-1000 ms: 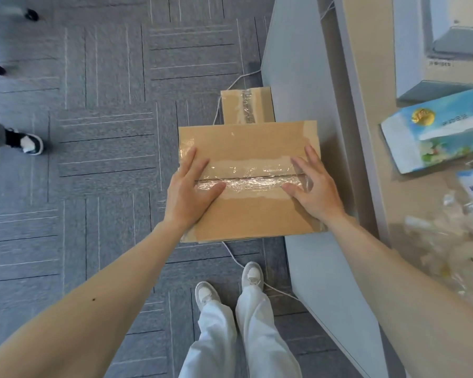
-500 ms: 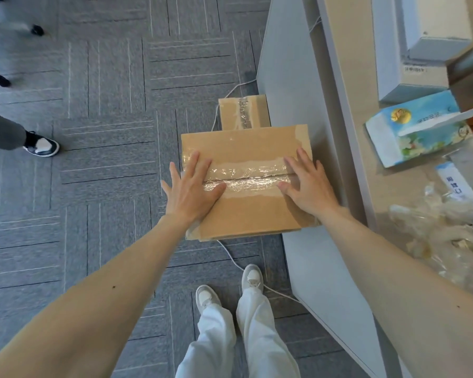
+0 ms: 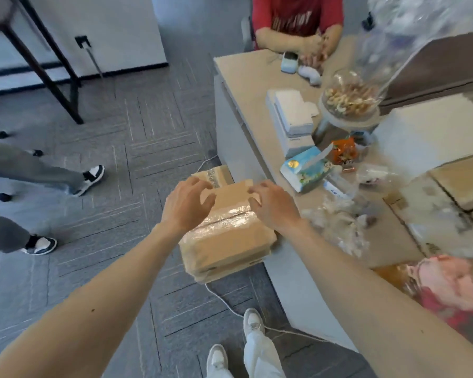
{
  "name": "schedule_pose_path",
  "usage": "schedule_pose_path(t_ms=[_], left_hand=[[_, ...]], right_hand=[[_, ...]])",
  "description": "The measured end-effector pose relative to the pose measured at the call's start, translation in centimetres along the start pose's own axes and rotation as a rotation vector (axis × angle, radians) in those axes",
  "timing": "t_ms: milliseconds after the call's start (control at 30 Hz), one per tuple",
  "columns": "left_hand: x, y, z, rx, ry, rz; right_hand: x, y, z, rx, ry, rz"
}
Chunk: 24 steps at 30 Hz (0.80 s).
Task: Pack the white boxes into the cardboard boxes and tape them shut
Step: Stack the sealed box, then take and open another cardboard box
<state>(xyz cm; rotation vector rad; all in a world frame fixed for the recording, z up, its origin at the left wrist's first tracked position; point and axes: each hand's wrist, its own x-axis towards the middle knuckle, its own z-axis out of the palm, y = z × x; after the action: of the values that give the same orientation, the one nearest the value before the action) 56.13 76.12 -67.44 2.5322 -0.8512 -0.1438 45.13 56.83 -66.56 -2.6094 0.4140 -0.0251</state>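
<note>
Both hands — left hand point(image 3: 187, 205), right hand point(image 3: 273, 205) — fingers spread over taped cardboard box point(image 3: 227, 241)

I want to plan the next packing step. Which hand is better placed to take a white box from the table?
Probably the right hand: it hovers over the taped cardboard box on the side next to the table, where the white boxes lie. The left hand is on the floor side.
</note>
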Motion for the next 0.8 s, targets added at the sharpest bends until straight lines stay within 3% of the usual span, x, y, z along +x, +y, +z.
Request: schedule_pose_path(t_ms=[167,367,600,800], left_hand=[[1.5,11.9,-5.7,-0.062,0.080,0.241],[0.4,27.6,-7.5,-0.084,0.070,0.519],[-2.6,43.4,-1.4,-0.064,-0.111,0.719],[-6.5,54.6,6.0,0.002,-0.170,0.738]], right_hand=[[-5.6,-1.9,-12.1,-0.070,0.179,0.004],[-14.3,1.1,-24.0,-0.165,0.371,0.085],[-28.1,12.6,-31.2,-0.155,0.415,0.311],[-38.7,24.2,-34.4,-0.129,0.369,0.364]])
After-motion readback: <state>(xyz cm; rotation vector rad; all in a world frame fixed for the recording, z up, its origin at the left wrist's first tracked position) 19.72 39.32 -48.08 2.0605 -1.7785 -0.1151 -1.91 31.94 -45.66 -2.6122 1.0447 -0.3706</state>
